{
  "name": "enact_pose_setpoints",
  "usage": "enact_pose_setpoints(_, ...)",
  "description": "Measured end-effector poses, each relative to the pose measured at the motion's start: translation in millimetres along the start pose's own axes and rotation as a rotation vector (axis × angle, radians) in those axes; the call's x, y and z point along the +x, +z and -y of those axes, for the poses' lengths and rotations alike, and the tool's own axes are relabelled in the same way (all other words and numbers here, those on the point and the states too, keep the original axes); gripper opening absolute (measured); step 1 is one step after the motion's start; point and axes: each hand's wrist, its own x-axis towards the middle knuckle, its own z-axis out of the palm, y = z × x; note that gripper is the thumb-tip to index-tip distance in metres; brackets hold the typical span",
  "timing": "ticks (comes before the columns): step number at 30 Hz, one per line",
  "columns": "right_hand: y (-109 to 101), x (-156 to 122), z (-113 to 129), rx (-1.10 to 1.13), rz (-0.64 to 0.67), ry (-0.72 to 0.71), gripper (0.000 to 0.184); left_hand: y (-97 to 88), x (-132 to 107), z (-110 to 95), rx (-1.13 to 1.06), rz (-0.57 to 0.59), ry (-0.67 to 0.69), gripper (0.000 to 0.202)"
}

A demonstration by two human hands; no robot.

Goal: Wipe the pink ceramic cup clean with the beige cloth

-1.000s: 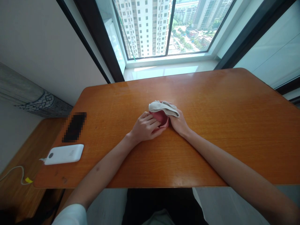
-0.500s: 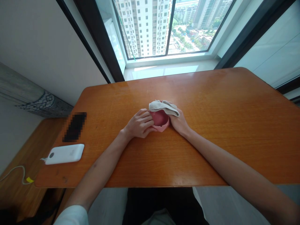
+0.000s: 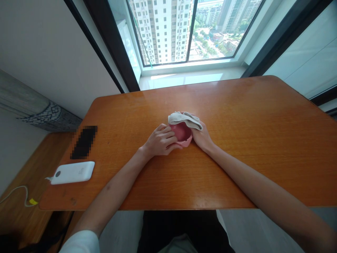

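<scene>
A small pink bowl (image 3: 183, 133) with a notched, angular rim is held between my hands over the middle of the table, its opening facing me. My left hand (image 3: 163, 140) grips its left side, fingers curled over the rim and thumb along the near edge. A folded whitish cloth (image 3: 185, 119) lies against the bowl's far rim. My right hand (image 3: 201, 136) is closed around the cloth at the bowl's right side; most of its fingers are hidden behind the cloth and bowl.
The brown wooden table (image 3: 250, 140) has rounded corners. At its left side lie a white power bank (image 3: 73, 173) with a cable plugged in and a blurred-out dark rectangle (image 3: 84, 142). Beyond the far edge is a window (image 3: 189, 31); a curtain (image 3: 39, 102) hangs at left.
The bowl has turned slightly and shifted a little to the right. My left hand has moved right along with it, while my right hand and the cloth have barely moved.
</scene>
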Motion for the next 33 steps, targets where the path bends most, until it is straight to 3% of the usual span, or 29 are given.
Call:
enact_pose_setpoints(9,-1,1,3,-0.011,0.027,-0.027,0.053,0.9,5,-4,0.035,0.042,-0.076,0.049)
enact_pose_setpoints(17,0,0,0,-0.005,0.035,-0.04,0.045,6.5,8,-10,0.089,-0.059,-0.116,0.046)
enact_pose_setpoints(21,-2,1,-3,-0.031,0.042,-0.047,0.048,8.1,6,-12,0.111,-0.032,-0.148,0.042)
enact_pose_setpoints(25,-2,2,-4,-0.037,0.043,-0.051,0.051,1.8,2,-8,0.087,-0.011,-0.096,0.034)
enact_pose_setpoints(28,-2,2,-6,-0.03,0.036,-0.06,0.053,-5.5,-1,-3,0.032,-0.036,-0.132,0.02)
enact_pose_setpoints(33,-2,1,-7,-0.031,0.032,-0.066,0.053,-13.4,-5,6,-0.063,-0.007,-0.171,0.023)
